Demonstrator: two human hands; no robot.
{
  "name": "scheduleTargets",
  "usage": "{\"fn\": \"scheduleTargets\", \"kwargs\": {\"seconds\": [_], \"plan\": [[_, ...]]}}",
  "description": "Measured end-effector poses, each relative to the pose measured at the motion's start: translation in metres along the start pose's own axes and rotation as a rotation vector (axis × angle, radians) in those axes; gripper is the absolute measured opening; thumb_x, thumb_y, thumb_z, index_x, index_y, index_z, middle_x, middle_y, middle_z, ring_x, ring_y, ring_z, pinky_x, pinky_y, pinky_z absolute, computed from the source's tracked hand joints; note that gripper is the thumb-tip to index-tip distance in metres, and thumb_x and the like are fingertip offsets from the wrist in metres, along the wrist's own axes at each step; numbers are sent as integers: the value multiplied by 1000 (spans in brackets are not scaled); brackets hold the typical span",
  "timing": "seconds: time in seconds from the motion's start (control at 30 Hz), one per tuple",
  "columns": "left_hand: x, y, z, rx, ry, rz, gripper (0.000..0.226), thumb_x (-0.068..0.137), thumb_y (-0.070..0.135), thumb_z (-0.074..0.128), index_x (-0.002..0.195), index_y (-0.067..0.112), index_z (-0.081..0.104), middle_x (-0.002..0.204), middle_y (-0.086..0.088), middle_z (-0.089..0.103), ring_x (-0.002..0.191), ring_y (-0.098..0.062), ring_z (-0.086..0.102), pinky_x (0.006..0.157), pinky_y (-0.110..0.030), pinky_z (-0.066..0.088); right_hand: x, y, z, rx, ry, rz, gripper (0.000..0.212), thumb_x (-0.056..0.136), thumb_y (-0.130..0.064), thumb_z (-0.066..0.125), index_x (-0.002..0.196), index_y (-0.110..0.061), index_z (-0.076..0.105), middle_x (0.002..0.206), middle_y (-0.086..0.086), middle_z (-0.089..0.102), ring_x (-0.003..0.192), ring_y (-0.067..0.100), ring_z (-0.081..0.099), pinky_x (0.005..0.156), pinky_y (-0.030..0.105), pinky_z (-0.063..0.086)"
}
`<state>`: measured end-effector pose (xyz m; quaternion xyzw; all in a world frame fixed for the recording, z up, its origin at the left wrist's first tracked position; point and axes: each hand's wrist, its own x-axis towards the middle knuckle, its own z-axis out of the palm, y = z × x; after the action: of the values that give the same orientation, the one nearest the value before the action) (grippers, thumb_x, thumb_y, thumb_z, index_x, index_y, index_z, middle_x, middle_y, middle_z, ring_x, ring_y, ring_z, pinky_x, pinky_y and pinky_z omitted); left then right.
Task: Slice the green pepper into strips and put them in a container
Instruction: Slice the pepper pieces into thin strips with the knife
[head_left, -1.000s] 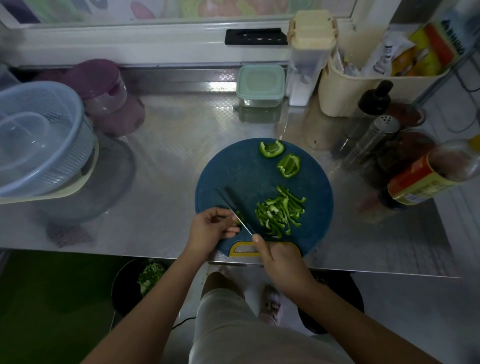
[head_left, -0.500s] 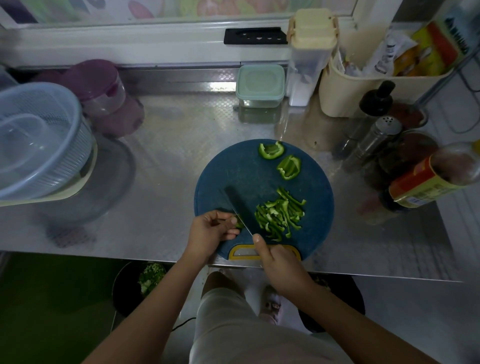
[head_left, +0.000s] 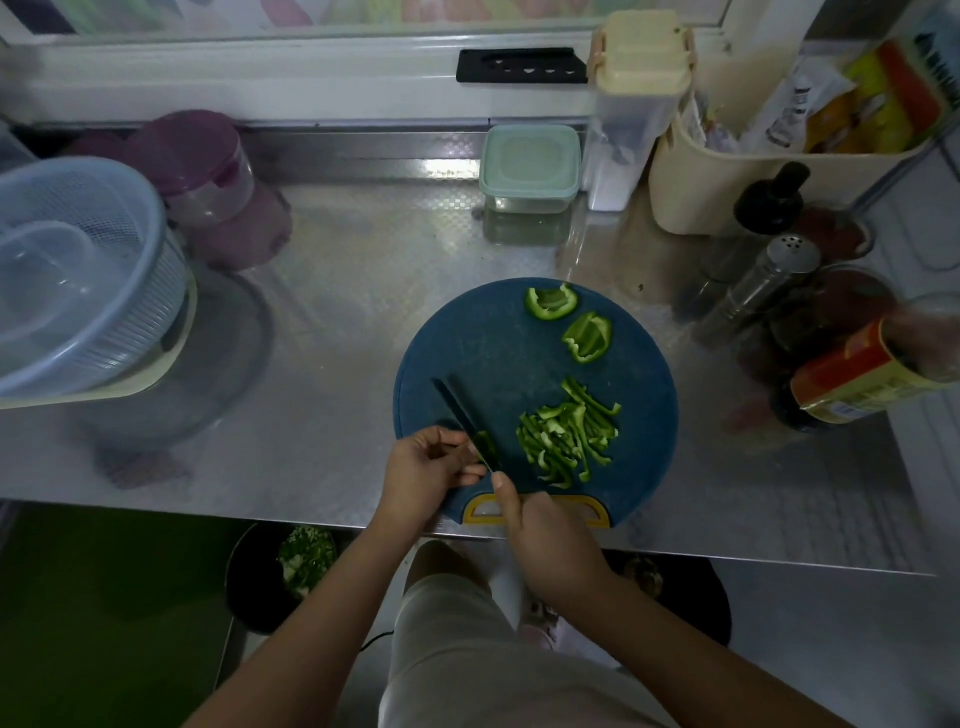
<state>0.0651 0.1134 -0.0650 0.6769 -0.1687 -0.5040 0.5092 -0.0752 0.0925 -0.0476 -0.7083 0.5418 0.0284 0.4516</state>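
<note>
A round blue cutting board (head_left: 488, 343) lies at the front of the steel counter. A pile of green pepper strips (head_left: 566, 434) sits on its right half. Two uncut pepper pieces (head_left: 551, 301) (head_left: 587, 338) lie near its far edge. My right hand (head_left: 540, 530) grips a dark knife (head_left: 465, 423), forefinger along the spine, blade pointing far-left. My left hand (head_left: 426, 470) pinches a small pepper piece (head_left: 480, 449) right against the blade. A lidded green container (head_left: 530, 169) stands at the back of the counter.
A blue colander (head_left: 78, 275) sits on a bowl at the left, purple-lidded jars (head_left: 202, 171) behind it. Bottles, a shaker (head_left: 758, 286) and a cream basket (head_left: 727, 171) crowd the right. A tall clear canister (head_left: 631, 104) stands beside the green container. The counter edge is just below the board.
The knife has shifted slightly left against the small piece that my left hand holds. The strip pile and the two uncut pieces have stayed put.
</note>
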Motion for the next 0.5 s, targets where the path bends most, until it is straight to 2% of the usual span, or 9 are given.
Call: {"fn": "scheduleTargets", "kwargs": {"seconds": [0.03, 0.1, 0.17, 0.3, 0.37, 0.5], "plan": [[-1, 0, 0, -1, 4, -2, 16, 86, -8, 54, 76, 4, 58, 60, -3, 66, 52, -10, 65, 54, -18, 55, 3, -4, 1, -39, 14, 21, 51, 103, -39, 16, 131, -11, 49, 78, 6, 52, 66, 19, 44, 47, 23, 26], [-3, 0, 0, 10, 1, -4, 16, 87, -9, 54, 77, 3, 58, 60, -2, 66, 53, -10, 65, 55, -19, 55, 11, -10, 4, -95, 26, 15, 61, 100, -49, 19, 110, -6, 62, 84, 8, 61, 77, 24, 57, 54, 25, 32], [-5, 0, 1, 29, 0, -10, 15, 87, -9, 54, 78, 2, 58, 59, -3, 65, 52, -9, 64, 54, -19, 55, 15, -14, 7, -81, 50, 21, 68, 98, -53, 21, 91, -1, 64, 93, 15, 67, 87, 29, 62, 62, 28, 36], [-6, -1, 5, 61, 24, -24, 9, 88, -3, 57, 82, 0, 62, 65, -10, 66, 53, -10, 65, 54, -19, 55, 17, -14, 0, -3, 49, 8, 66, 98, -53, 19, 79, -5, 60, 89, 17, 66, 87, 31, 62, 63, 29, 35], [-7, -3, 5, 34, 56, -48, 9, 88, -1, 57, 82, 1, 64, 70, -13, 66, 55, -12, 66, 56, -20, 56, 17, -7, -5, 65, 33, 32, 66, 98, -53, 18, 66, -5, 51, 81, 18, 61, 80, 31, 58, 63, 29, 34], [-10, -7, 6, -24, 97, -63, 9, 86, 1, 61, 79, 3, 66, 68, -12, 68, 57, -14, 67, 59, -21, 57, 13, 6, -15, 173, 13, 36, 68, 97, -54, 22, 49, -9, 36, 55, 7, 44, 57, 22, 45, 61, 31, 32]]}}
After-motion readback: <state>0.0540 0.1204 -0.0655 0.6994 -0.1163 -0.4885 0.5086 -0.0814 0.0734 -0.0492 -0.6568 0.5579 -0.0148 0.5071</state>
